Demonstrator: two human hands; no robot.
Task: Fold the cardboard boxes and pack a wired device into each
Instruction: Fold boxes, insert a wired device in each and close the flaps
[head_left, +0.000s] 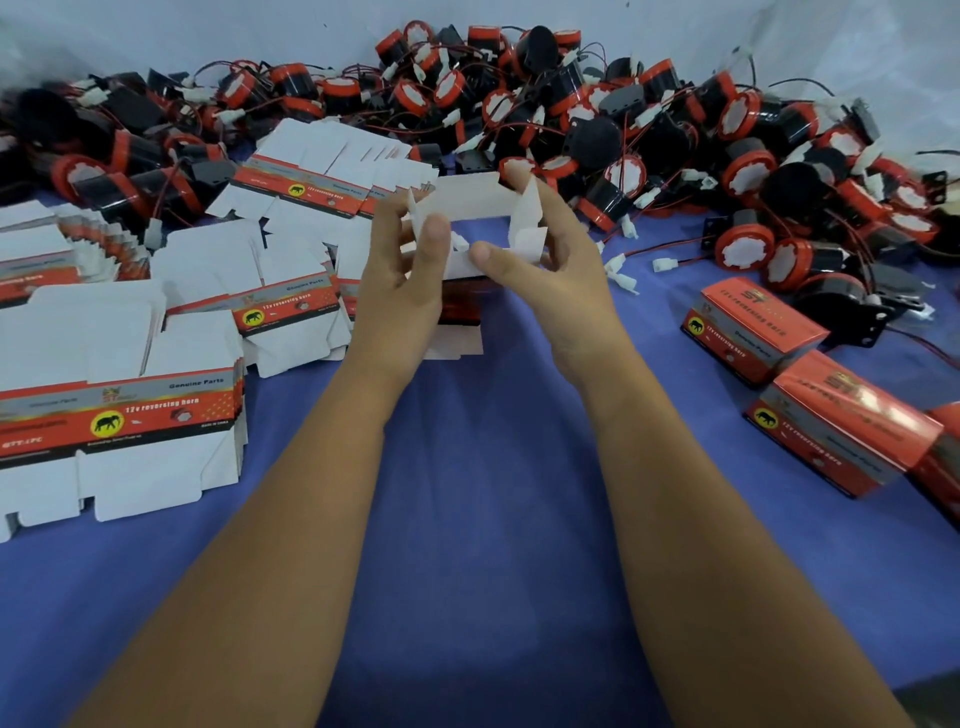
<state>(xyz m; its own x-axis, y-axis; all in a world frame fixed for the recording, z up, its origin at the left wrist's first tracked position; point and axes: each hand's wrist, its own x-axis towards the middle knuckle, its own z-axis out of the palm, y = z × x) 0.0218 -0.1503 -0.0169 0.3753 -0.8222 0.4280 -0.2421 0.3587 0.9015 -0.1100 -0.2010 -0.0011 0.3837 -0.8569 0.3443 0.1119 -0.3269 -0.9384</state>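
Note:
Both hands hold a small cardboard box (470, 200) upright above the blue table, its white top flaps standing open. My left hand (402, 275) grips its left side, thumb on the near flap. My right hand (545, 260) grips the right side, thumb pressing a white flap inward. A white connector shows inside the open top; the device in the box is otherwise hidden. A large heap of black-and-red wired horns (571, 114) fills the far side of the table.
Stacks of flat unfolded boxes (124, 405) lie at the left and back left. Closed red boxes (753, 327) sit at the right, near the edge of view. Loose white connectors (626, 280) on wires lie just right of my hands. Blue cloth (478, 519) covers the table.

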